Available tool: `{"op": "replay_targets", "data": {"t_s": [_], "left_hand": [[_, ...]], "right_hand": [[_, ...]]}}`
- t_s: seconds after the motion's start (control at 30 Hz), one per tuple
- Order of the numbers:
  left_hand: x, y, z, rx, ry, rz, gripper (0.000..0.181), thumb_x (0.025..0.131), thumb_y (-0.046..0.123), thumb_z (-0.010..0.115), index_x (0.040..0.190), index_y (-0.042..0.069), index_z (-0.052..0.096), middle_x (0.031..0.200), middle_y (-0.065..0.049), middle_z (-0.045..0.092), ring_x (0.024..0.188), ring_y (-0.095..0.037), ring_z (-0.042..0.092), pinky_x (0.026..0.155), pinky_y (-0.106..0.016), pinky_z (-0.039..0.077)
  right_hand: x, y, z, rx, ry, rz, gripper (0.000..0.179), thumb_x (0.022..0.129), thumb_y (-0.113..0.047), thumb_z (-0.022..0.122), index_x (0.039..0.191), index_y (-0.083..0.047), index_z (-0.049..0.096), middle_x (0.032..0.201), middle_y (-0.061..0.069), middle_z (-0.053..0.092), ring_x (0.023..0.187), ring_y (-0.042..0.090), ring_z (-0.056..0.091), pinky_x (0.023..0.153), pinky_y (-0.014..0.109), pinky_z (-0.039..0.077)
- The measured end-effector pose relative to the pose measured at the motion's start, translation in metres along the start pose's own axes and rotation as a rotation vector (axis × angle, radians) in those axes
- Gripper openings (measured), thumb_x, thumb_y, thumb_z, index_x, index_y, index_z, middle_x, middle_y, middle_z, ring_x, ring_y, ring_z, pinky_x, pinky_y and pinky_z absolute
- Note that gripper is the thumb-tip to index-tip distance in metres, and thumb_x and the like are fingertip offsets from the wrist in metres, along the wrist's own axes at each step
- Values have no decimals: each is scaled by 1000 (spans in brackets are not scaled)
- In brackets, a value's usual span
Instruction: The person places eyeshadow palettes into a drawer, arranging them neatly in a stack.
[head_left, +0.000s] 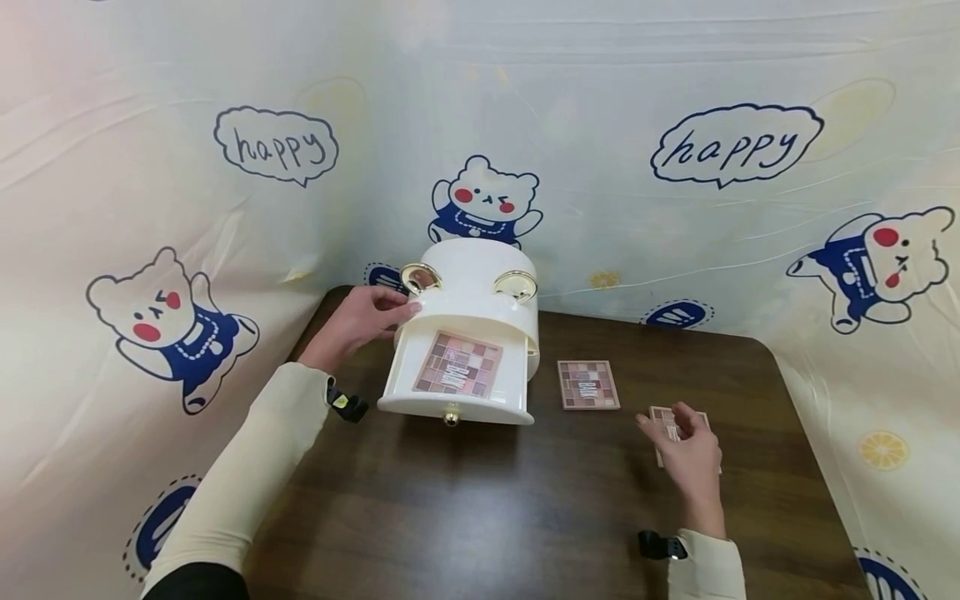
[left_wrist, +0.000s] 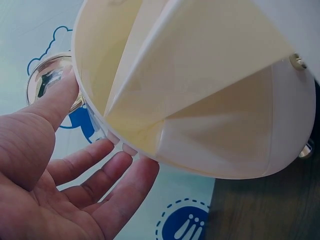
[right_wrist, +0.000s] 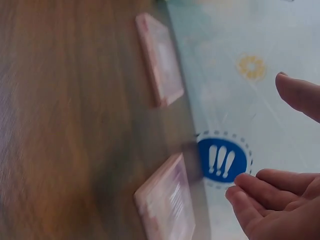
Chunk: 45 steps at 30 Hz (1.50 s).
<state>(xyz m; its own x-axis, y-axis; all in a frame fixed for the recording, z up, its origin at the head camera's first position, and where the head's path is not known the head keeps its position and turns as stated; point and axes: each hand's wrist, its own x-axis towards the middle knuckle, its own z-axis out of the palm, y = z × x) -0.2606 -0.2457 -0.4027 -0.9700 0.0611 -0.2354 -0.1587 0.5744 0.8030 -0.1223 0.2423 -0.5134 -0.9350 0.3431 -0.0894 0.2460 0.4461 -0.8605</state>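
A white rounded drawer box (head_left: 480, 279) with two gold-rimmed eye shapes stands at the back of the table. Its front drawer (head_left: 405, 375), with a gold knob, is pulled out and holds a pink eyeshadow palette (head_left: 459, 365). My left hand (head_left: 367, 321) rests on the box's left side; in the left wrist view its thumb and fingertips touch the outer wall. On the right lies a second palette (head_left: 588, 385). A third palette (head_left: 663, 417) is partly hidden under my right hand (head_left: 690, 458), which hovers over it with thumb and fingers apart and nothing between them.
The dark wooden table (head_left: 465, 517) extends in front of the box. A pale cloth (head_left: 592, 108) printed with bears and lettering hangs around its back and sides. Both wrists wear black straps.
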Motion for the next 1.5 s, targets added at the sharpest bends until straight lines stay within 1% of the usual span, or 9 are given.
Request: {"op": "replay_targets", "data": {"t_s": [0.27, 0.4, 0.53, 0.63, 0.73, 0.87, 1.03, 1.27, 1.5], "left_hand": [[0, 1, 0, -8, 0, 2, 67, 86, 51, 77, 133, 6, 60, 124, -15, 60, 107, -33, 63, 84, -42, 59], [0, 0, 0, -10, 1, 0, 66, 86, 51, 77, 132, 7, 60, 124, -14, 60, 106, -32, 63, 82, -42, 60], [1, 0, 0, -6, 3, 6, 67, 86, 52, 76, 132, 6, 60, 124, -15, 60, 106, -33, 63, 82, -42, 60], [1, 0, 0, -6, 4, 6, 67, 86, 51, 76, 133, 6, 60, 125, -16, 60, 107, -34, 63, 83, -43, 59], [1, 0, 0, -11, 8, -3, 67, 86, 51, 76, 133, 6, 60, 126, -16, 60, 107, -33, 63, 84, -43, 59], [0, 0, 0, -17, 6, -10, 66, 87, 50, 76, 133, 6, 60, 126, -16, 59, 107, -34, 62, 85, -43, 59], [0, 1, 0, -14, 0, -12, 66, 87, 50, 76, 133, 6, 59, 125, -16, 59, 108, -34, 62, 85, -43, 59], [0, 0, 0, -9, 6, -11, 66, 87, 50, 76, 134, 6, 59, 125, -16, 60, 108, -34, 62, 84, -43, 59], [-1, 1, 0, -13, 2, -10, 66, 87, 50, 76, 133, 6, 59, 124, -16, 60, 107, -34, 63, 84, -44, 59]], "right_hand": [[4, 31, -9, -109, 66, 65, 98, 83, -50, 80, 149, 8, 37, 144, 34, 44, 127, 47, 46, 103, 61, 40], [7, 42, -10, -164, 86, 61, 99, 82, -48, 81, 147, 13, 37, 141, 37, 44, 124, 51, 46, 101, 64, 39], [10, 56, -8, -242, 138, 30, 94, 77, -47, 85, 138, 13, 47, 126, 36, 55, 111, 50, 54, 94, 64, 42], [12, 65, -5, -307, 175, 0, 91, 71, -49, 89, 125, 15, 53, 112, 34, 59, 101, 49, 57, 87, 63, 45], [13, 70, -3, -385, 187, -3, 96, 67, -53, 90, 117, 19, 51, 106, 36, 55, 101, 54, 53, 88, 65, 43], [11, 73, -1, -465, 164, 54, 105, 65, -56, 89, 117, 24, 46, 108, 38, 50, 105, 60, 45, 92, 67, 39], [8, 76, 2, -484, 145, 104, 103, 69, -52, 88, 121, 25, 44, 114, 40, 48, 107, 61, 42, 89, 67, 40], [9, 79, 3, -493, 158, 87, 96, 72, -47, 86, 120, 25, 44, 112, 42, 48, 106, 60, 40, 92, 64, 36], [10, 82, 2, -499, 154, 106, 97, 72, -49, 87, 121, 24, 46, 112, 42, 49, 106, 60, 41, 88, 66, 39]]}}
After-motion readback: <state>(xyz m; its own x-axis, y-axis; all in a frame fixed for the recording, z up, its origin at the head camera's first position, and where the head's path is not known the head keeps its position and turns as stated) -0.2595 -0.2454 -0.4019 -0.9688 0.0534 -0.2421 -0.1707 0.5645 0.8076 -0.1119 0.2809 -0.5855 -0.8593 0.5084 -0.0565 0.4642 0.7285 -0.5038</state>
